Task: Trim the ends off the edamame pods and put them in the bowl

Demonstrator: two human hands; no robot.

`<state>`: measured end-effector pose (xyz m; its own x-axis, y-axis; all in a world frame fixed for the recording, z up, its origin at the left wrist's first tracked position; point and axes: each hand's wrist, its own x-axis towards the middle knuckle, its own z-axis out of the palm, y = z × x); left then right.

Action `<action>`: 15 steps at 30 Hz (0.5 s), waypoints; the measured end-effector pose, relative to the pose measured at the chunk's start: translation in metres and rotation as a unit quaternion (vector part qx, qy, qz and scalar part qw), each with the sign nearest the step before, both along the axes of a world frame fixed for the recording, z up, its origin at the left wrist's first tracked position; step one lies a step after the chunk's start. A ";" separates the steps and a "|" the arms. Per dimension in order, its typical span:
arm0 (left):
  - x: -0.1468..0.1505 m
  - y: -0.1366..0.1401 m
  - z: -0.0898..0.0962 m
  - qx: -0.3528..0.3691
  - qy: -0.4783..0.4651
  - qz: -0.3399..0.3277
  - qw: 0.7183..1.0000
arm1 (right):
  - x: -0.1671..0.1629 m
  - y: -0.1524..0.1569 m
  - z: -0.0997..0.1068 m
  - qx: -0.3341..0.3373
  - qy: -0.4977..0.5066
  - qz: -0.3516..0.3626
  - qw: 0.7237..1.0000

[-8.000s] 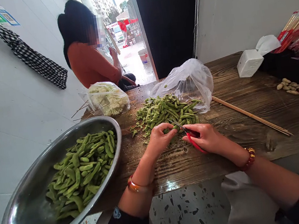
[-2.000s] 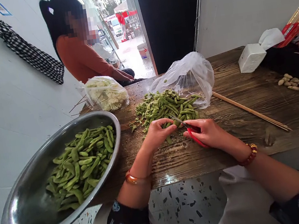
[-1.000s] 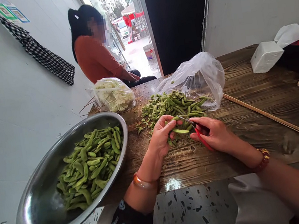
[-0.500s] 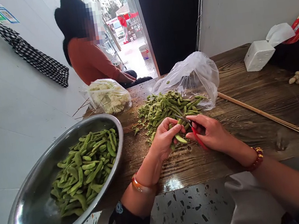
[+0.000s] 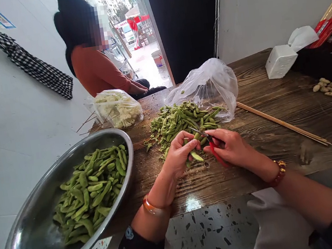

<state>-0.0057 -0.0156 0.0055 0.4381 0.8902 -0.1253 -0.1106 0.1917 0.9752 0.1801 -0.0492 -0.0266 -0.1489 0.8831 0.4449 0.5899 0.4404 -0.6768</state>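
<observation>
My left hand is closed around green edamame pods, one of which pokes out below the fingers. In my right hand are scissors with red handles, their metal blades pointing up and left just beside the pods. The blades look closed or nearly so. Behind both hands a heap of edamame pods lies on the wooden table. To the left, a large metal bowl holds many loose pods.
A clear plastic bag stands behind the heap, and a bag of cauliflower sits left of it. Bamboo skewers, a tissue pack and peanuts are on the right. A person in an orange top sits beyond the table.
The whole view has shifted slightly, so everything appears a little further left. Both hands keep the same holds, with the scissors still beside the pods.
</observation>
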 end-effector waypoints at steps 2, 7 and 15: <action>0.000 0.001 0.000 0.003 0.011 0.001 1.000 | 0.001 0.000 -0.002 -0.005 -0.001 -0.001 1.000; -0.001 0.004 -0.001 0.027 0.029 0.011 0.999 | 0.002 0.000 -0.006 -0.011 -0.009 0.000 1.000; -0.003 0.009 -0.007 0.093 0.041 0.062 0.993 | -0.001 0.001 -0.003 -0.011 -0.047 -0.001 0.999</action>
